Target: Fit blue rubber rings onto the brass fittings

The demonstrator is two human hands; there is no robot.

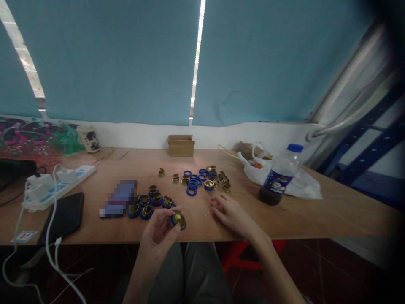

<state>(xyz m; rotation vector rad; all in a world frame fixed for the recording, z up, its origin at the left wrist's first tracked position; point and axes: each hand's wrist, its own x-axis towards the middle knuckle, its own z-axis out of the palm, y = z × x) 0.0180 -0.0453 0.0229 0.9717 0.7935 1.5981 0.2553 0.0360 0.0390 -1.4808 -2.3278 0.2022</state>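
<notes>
Between the thumb and fingers of my left hand (160, 232) is a gold metal piece with a blue ring (179, 220), held near the table's front edge. My right hand (226, 212) rests on the table with its fingers curled; whether anything small is in them is hidden. Just beyond it lie loose blue rings (191, 191) and several gold pieces (226, 186). Left of centre, beyond my left hand, sits a group of gold pieces fitted with blue rings (146, 211).
A cola bottle (280, 177) stands by a white plastic bag (303, 184) at the right. A small cardboard box (180, 146) is at the back. On the left are a blurred phone-like object (122, 198), black device (66, 214), power strip (80, 172) and paper cup (88, 139).
</notes>
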